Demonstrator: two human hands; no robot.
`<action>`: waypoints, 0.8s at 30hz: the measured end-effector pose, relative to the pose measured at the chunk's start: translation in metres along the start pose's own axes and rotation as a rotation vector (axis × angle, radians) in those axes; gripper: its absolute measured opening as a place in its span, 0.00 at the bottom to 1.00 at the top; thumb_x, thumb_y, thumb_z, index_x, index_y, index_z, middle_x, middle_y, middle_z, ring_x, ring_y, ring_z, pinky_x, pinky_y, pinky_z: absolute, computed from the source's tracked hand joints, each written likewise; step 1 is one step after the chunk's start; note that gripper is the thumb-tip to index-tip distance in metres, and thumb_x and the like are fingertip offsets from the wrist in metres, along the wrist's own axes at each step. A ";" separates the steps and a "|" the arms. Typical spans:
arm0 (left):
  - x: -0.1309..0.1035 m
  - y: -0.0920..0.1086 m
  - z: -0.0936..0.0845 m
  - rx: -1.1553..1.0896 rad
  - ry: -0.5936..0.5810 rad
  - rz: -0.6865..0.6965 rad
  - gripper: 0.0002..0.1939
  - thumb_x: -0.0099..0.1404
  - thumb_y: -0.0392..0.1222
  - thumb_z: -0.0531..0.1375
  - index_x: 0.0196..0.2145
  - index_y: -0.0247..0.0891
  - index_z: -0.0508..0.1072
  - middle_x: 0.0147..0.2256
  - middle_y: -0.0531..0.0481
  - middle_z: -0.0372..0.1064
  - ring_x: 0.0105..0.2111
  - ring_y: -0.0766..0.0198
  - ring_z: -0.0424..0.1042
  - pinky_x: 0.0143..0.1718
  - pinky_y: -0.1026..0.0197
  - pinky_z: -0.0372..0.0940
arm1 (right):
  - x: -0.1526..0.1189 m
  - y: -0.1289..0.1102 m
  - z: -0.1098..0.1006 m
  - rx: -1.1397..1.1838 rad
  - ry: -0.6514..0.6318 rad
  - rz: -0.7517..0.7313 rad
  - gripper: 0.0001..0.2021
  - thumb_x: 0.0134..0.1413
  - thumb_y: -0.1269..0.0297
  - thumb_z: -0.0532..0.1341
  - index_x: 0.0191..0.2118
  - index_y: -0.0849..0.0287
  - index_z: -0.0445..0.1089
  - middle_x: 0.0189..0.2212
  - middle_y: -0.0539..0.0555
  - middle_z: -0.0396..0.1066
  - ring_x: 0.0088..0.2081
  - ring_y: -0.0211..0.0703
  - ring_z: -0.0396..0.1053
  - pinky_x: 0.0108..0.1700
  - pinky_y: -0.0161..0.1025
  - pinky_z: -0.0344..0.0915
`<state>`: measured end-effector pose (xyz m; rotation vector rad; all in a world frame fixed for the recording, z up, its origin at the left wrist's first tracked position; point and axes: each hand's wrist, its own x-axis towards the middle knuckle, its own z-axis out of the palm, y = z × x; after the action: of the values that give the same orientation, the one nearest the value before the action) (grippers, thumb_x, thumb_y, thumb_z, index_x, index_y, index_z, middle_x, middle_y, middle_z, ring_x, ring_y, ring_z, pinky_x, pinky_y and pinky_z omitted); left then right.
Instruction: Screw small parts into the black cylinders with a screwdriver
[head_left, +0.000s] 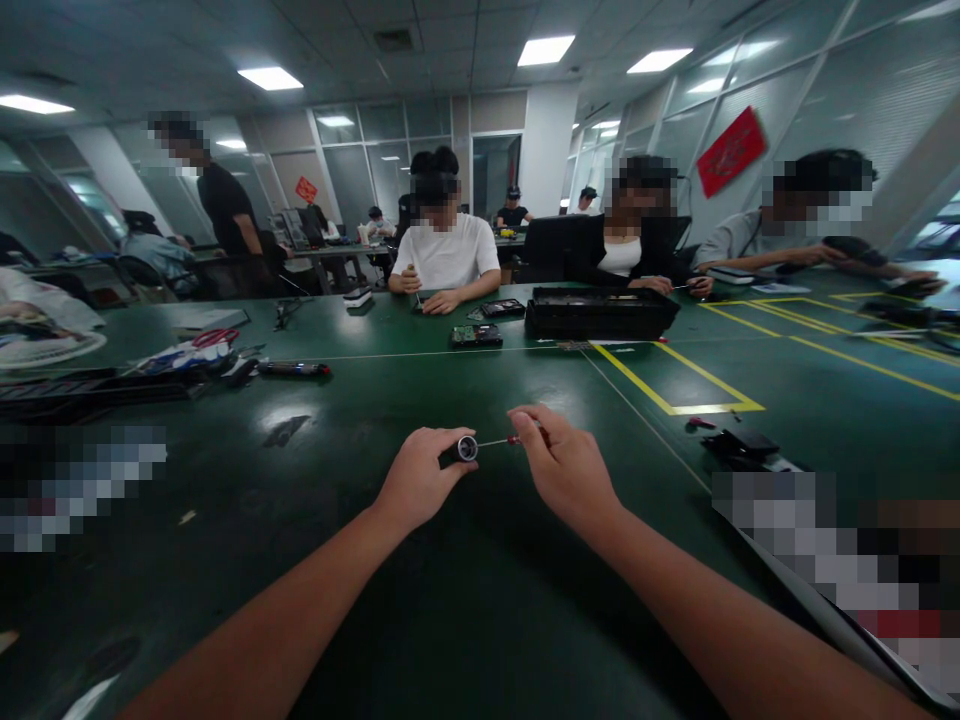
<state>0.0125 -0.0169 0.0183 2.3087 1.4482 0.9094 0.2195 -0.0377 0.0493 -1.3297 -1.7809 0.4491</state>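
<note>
My left hand [421,478] grips a small dark cylindrical part [466,449] between thumb and fingers, its round silvery open end facing me. To the right, my right hand [564,462] is closed around a thin screwdriver with a red handle [513,440]. The screwdriver's metal shaft points left, and its tip is at or near the rim of the cylindrical part; whether they touch is too small to tell. Both hands are above the green table [480,590].
Across the table sit a black tray [602,315], a green circuit board device [476,335] and several people. A pen-like tool [292,369] and red scissors [216,337] lie at the left. Black parts [742,446] and a silvery-edged panel lie at the right.
</note>
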 end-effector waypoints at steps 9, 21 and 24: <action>0.000 0.004 -0.003 -0.007 0.005 -0.006 0.20 0.64 0.40 0.66 0.53 0.46 0.74 0.48 0.50 0.76 0.48 0.55 0.71 0.53 0.49 0.64 | 0.001 0.011 0.009 0.316 0.068 0.055 0.09 0.65 0.57 0.55 0.45 0.56 0.64 0.34 0.54 0.72 0.36 0.46 0.71 0.39 0.44 0.66; 0.003 -0.001 -0.003 0.058 -0.017 0.022 0.20 0.65 0.42 0.65 0.55 0.47 0.73 0.51 0.49 0.74 0.51 0.54 0.70 0.60 0.41 0.56 | 0.009 0.023 0.013 0.557 0.223 0.309 0.14 0.63 0.50 0.56 0.34 0.55 0.67 0.26 0.50 0.68 0.28 0.42 0.66 0.32 0.41 0.64; 0.003 0.000 -0.003 0.055 -0.012 0.014 0.20 0.65 0.42 0.65 0.54 0.47 0.73 0.50 0.49 0.74 0.50 0.54 0.70 0.60 0.41 0.56 | 0.007 0.018 0.011 0.457 0.228 0.228 0.14 0.65 0.51 0.55 0.34 0.55 0.66 0.25 0.49 0.68 0.28 0.41 0.65 0.32 0.41 0.62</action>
<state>0.0118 -0.0147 0.0214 2.3621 1.4715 0.8689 0.2215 -0.0224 0.0334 -1.2021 -1.2496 0.7481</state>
